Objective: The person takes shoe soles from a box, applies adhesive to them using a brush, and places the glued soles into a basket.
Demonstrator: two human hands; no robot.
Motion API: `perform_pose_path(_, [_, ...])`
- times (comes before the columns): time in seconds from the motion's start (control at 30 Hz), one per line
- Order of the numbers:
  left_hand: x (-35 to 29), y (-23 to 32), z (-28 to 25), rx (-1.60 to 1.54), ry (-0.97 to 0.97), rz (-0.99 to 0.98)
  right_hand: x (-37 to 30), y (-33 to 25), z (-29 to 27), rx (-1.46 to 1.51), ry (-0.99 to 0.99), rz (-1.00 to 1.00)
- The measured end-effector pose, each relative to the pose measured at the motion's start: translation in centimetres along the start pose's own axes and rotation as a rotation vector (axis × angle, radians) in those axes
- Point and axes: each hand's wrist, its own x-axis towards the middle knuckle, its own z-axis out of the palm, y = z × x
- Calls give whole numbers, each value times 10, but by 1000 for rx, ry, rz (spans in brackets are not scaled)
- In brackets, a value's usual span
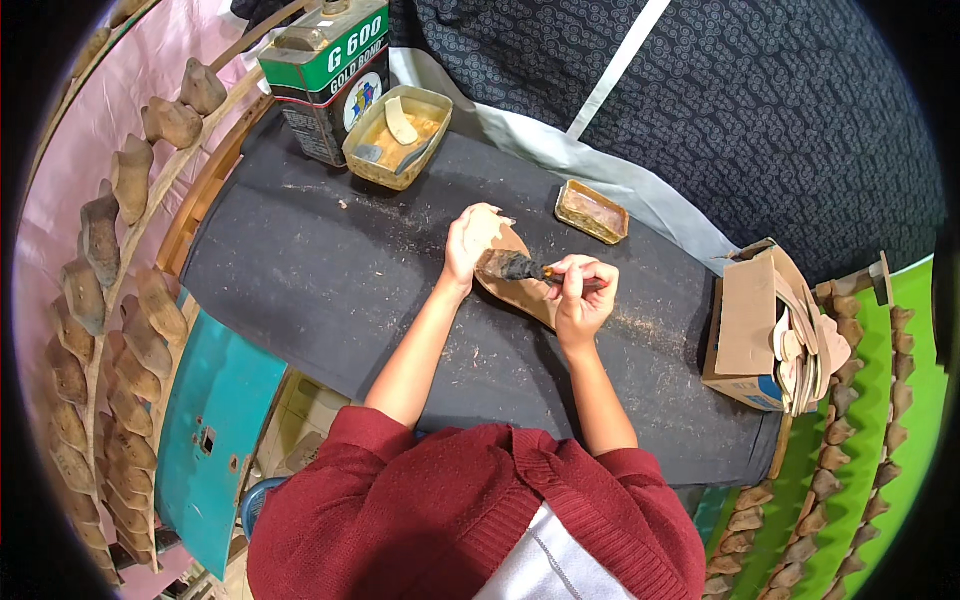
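Note:
My left hand [470,247] grips the far left end of a tan shoe sole [522,297], fingers wrapped over its edge. The sole is held at a slant over the dark table, its other end reaching toward my right hand [584,299]. That hand is closed round the handle of a brush [517,266], whose dark, wrapped middle shows beside my fingers. The brown, stained brush head lies over the sole's upper face, close to my left hand. Part of the sole's right end is hidden behind my right hand.
A green-and-black metal can [325,85] stands at the back left, beside a stained tub [438,108] with scraps inside. A smaller amber tray [590,234] sits farther right. At the right edge is a cardboard box [741,310] of sole pieces. Shoe lasts [131,178] line racks on both sides.

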Motion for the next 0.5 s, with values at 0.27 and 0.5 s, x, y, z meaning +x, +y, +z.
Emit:
perform_pose_path(0.27, [2, -3, -4, 35, 40, -36, -29, -4, -26, -220, -81, -58])
perform_pose_path(0.5, [6, -6, -5, 92, 39, -26, -34, -16, -50, -288, -83, 2])
